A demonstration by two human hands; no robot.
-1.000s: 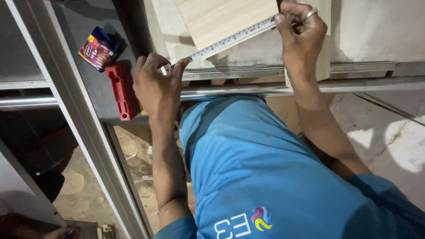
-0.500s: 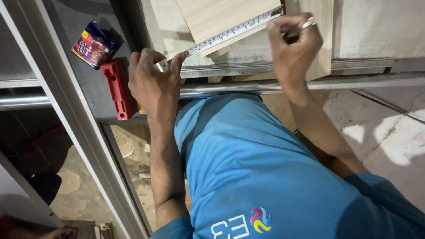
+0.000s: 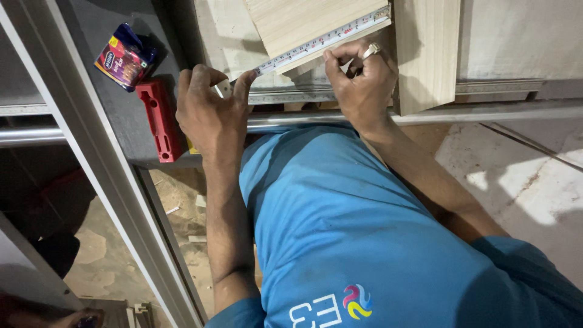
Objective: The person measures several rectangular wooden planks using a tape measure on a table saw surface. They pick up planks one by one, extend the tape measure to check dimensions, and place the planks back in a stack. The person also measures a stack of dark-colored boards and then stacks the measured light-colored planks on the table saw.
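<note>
My left hand [image 3: 209, 112] grips the case of a tape measure, its thumb and forefinger pinching the blade at the case. The yellow-white tape blade [image 3: 322, 41] runs up and to the right along the edge of a pale wooden board [image 3: 303, 18]. My right hand [image 3: 361, 82], with a ring on one finger, rests just below the middle of the blade. Its thumb and forefinger are pinched together against the board's edge; I cannot see anything between them. A blue shirt [image 3: 364, 231] fills the lower frame.
An upright pale wooden piece [image 3: 428, 54] stands right of my right hand. A metal rail [image 3: 498, 111] runs across under both hands. A red plastic tool [image 3: 159, 118] and a colourful snack packet [image 3: 124, 56] lie on a dark shelf at left. Sawdust and scraps cover the floor [image 3: 176, 206].
My right hand has slid down and left along the blade, from its far end to about its middle. My left hand has kept its hold on the case.
</note>
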